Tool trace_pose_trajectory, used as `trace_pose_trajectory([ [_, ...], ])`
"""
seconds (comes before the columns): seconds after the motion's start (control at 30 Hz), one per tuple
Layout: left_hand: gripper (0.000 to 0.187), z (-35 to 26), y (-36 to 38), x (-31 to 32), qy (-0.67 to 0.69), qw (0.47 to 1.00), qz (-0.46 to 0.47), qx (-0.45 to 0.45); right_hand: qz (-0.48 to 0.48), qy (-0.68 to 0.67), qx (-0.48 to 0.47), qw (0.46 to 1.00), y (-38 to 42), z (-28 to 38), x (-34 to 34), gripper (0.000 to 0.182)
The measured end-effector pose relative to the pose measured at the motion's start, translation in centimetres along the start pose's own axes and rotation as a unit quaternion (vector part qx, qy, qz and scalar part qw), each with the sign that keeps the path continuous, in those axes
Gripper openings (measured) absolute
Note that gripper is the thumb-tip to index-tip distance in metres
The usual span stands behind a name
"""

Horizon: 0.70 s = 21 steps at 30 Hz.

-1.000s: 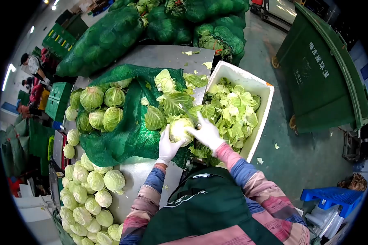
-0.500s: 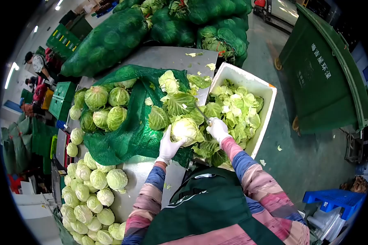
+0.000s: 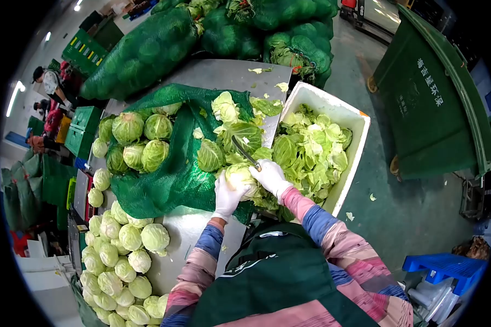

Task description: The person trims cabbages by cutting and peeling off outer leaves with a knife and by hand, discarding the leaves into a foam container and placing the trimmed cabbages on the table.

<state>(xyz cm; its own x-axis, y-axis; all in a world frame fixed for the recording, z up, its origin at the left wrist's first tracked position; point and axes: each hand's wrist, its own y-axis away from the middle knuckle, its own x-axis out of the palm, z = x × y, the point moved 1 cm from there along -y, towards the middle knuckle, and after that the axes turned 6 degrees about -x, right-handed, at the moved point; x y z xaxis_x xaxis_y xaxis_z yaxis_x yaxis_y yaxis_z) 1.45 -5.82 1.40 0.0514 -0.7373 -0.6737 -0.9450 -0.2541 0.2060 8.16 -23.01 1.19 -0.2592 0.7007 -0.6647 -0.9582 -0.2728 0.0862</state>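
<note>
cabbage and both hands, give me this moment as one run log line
left hand: on cabbage | right hand: holds knife, at cabbage | white box: loose leaves inside

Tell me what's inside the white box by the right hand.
Loose green cabbage leaves, some pale, some darker, are heaped in the white box. They cover its floor, so I can't see what lies beneath.

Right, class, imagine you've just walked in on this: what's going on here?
A person in white gloves is working on a cabbage. The left hand steadies it, while the right hand holds a curved knife beside it. Loose leaves lie in a white box on the right. Other cabbages sit on green netting, and paler ones are gathered nearer the person, on the left.
</note>
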Motion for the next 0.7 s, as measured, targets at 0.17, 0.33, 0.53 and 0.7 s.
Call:
trace_pose_trajectory([
  [0.17, 0.096, 3.2, -0.4, -1.8, 0.125, 0.987, 0.081, 0.057, 0.012, 0.055, 0.078, 0.995, -0.9, -5.5, 1.7, 0.035],
  [0.33, 0.096, 1.5, 3.2, -4.2, 0.253, 0.949, 0.133, -0.134, -0.002, 0.013, 0.124, 0.992, 1.4, -6.5, 1.6, 0.047],
  [0.53, 0.101, 2.8, 1.0, 1.0, 0.254, 0.964, 0.039, -0.068, 0.005, -0.028, -0.051, 0.998, 0.8, 1.6, -1.3, 0.076],
  [0.7, 0.116, -1.0, 1.6, 1.1, -0.044, 0.998, -0.042, 0.005, -0.011, -0.042, -0.030, 0.999, 1.7, 0.3, -1.3, 0.050],
])
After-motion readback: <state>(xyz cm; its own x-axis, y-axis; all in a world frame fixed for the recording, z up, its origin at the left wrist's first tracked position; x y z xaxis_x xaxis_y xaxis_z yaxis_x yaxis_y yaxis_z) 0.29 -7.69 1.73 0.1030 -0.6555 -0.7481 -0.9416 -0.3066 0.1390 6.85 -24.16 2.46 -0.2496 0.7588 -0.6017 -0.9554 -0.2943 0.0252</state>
